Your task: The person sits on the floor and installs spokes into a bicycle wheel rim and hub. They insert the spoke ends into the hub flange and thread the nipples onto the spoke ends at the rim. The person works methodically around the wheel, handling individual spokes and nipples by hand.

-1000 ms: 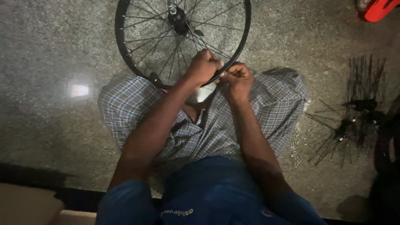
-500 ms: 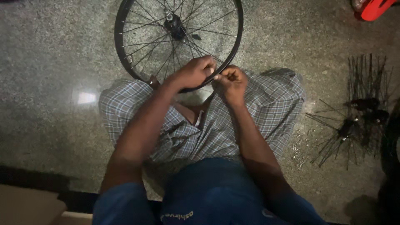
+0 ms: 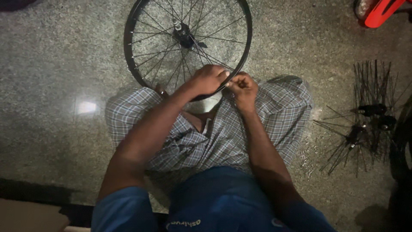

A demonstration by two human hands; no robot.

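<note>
A black spoked bicycle wheel lies on the speckled stone floor in front of my knees, its hub near the top centre. My left hand wraps over the near part of the rim and grips it. Right beside it, my right hand is closed with fingertips pinched at the rim, on something too small to make out. I sit cross-legged in a checked cloth and a blue shirt.
A heap of loose black spokes and hubs lies on the floor at the right. A red object sits at the top right corner. A dark tyre edge shows at the far right. A bright light reflection marks the floor at left.
The view has shifted slightly, so the wheel and my hands sit a little lower in the frame. Both hands stay together at the near rim.
</note>
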